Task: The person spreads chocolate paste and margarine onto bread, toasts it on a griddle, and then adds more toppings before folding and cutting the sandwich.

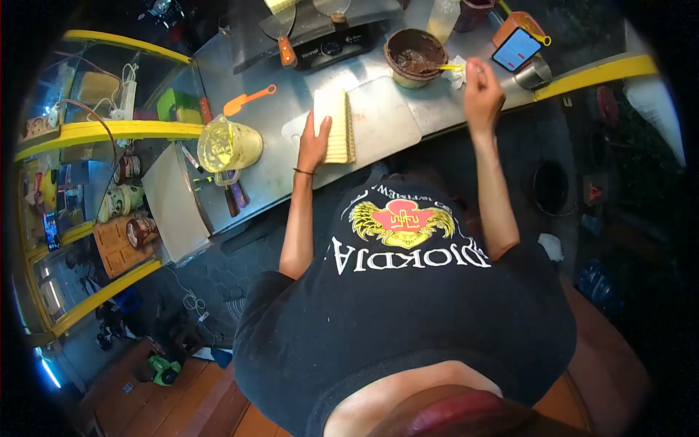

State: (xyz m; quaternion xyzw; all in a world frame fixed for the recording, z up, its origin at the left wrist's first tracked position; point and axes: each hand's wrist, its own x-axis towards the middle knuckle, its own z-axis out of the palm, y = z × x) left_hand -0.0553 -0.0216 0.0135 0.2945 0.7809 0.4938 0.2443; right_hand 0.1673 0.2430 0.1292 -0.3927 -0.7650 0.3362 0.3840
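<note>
My left hand [314, 143] is wrapped around the left side of a pale yellow block with a ribbed face, which looks like a loaf of bread [338, 138]. The loaf rests on a white cutting board [389, 113]. My right hand [483, 98] is raised at the counter's right part, fingers curled together. Its fingertips are beside the end of a yellow handle [450, 67] that reaches from a tub of dark brown spread [415, 58]. Whether they grip it cannot be made out. A crumpled white tissue [458, 79] lies near these fingers.
A tub with yellow spread [230, 144] and an orange spatula [249, 100] are on the left. Behind the board stands a Rinnai stove [331, 49], with an orange-handled scraper [285, 52]. A phone [517, 49] and metal cup [533, 74] are at right.
</note>
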